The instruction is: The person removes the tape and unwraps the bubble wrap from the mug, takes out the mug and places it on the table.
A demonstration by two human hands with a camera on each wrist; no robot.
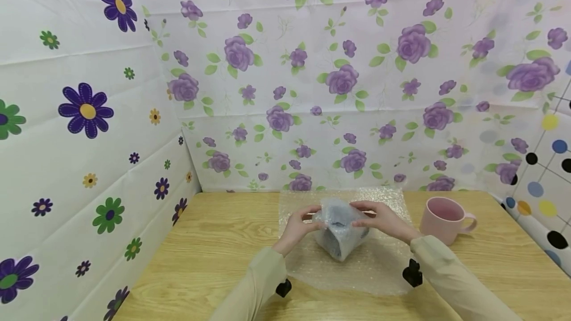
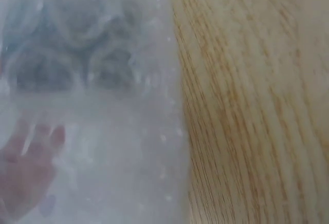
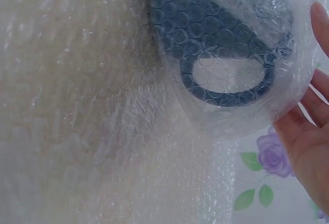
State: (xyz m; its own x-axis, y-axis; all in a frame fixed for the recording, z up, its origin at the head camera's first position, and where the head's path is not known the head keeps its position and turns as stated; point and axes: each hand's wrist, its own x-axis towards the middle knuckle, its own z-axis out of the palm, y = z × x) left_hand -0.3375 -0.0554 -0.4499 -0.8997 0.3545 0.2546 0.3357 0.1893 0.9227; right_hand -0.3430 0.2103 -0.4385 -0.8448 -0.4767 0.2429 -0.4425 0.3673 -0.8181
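In the head view a bundle of bubble wrap (image 1: 342, 234) sits on the table between both hands, tilted, with folds gathered at its top. Inside it, the right wrist view shows a dark blue mug (image 3: 205, 21) with its handle (image 3: 229, 99) visible through the bubbles. My left hand (image 1: 300, 226) holds the bundle's left side between thumb and fingers. The right hand (image 1: 382, 218) holds the opposite side the same way. Close up in the left wrist view, the wrap (image 2: 118, 147) is blurred, with fingers showing through it. A flat bubble wrap sheet (image 1: 343, 279) lies beneath the bundle.
A pink mug (image 1: 439, 222) stands upright to the right, near my right forearm, its handle pointing right. The wooden table (image 1: 214, 246) meets flower-printed cloth (image 1: 312, 98) at the back and left. A dotted cloth (image 1: 542, 197) hangs at the right.
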